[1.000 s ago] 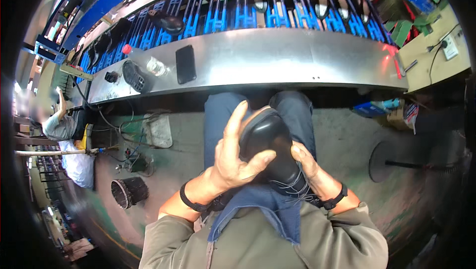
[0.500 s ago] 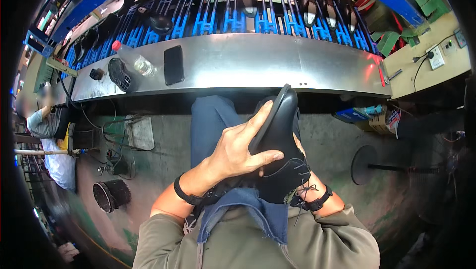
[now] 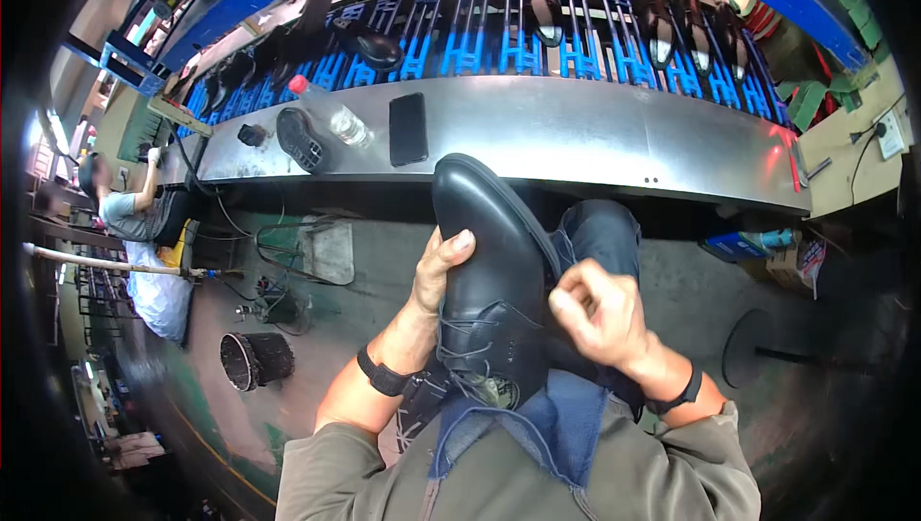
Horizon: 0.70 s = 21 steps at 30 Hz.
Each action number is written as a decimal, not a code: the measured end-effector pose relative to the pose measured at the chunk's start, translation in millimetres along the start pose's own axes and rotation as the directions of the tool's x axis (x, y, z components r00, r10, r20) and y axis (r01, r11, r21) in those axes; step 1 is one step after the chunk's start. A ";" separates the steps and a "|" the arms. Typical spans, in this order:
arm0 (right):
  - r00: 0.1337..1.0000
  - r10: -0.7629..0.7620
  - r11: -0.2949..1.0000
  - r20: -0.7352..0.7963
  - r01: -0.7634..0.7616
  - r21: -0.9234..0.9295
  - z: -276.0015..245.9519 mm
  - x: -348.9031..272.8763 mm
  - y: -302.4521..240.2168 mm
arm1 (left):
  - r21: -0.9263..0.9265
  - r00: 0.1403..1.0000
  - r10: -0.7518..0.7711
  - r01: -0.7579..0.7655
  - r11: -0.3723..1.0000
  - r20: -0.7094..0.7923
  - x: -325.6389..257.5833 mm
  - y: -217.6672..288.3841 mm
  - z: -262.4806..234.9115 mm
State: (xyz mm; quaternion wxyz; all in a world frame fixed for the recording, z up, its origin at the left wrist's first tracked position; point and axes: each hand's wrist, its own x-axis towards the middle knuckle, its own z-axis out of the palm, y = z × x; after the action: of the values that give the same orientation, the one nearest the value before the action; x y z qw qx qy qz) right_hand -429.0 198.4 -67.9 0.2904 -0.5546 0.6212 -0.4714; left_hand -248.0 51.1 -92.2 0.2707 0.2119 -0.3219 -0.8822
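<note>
Above the person's lap, a black lace-up shoe [image 3: 494,252] is pointing its toe away toward the desk [image 3: 537,128], tilting so that its sole edge is facing right. The left grip [image 3: 434,276] is grasping the shoe from its left side, its thumb pressing on the upper. The right grip [image 3: 604,315] is curling its fingers just beside the sole edge; whether it is touching the shoe or pinching anything, I cannot tell. Dark bands are circling both wrists. Grey laces [image 3: 465,343] are hanging loosely over the shoe's left side.

Farther left, a black bucket [image 3: 267,358] is standing on the floor. On the desk, a dark phone [image 3: 408,130], a clear bottle [image 3: 347,125] with a red cap, a black shoe sole [image 3: 301,140] and a small dark object [image 3: 251,134] are lying near one another. Beyond, a blue-barred rack [image 3: 467,46] is carrying several dark shoes [image 3: 658,22].
</note>
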 end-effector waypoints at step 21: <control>0.952 -0.305 0.935 -0.009 0.297 -0.192 19.9 -18.3 25.5 | -0.281 0.981 -0.184 0.160 0.946 -0.060 -6.5 -26.2 -11.9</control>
State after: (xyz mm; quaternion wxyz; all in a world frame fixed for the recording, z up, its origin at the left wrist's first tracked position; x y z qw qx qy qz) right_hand -418.0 209.3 -101.8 0.1490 -0.6588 0.5763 -0.4600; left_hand -245.5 66.5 -117.2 0.2329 0.2369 -0.1645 -0.9288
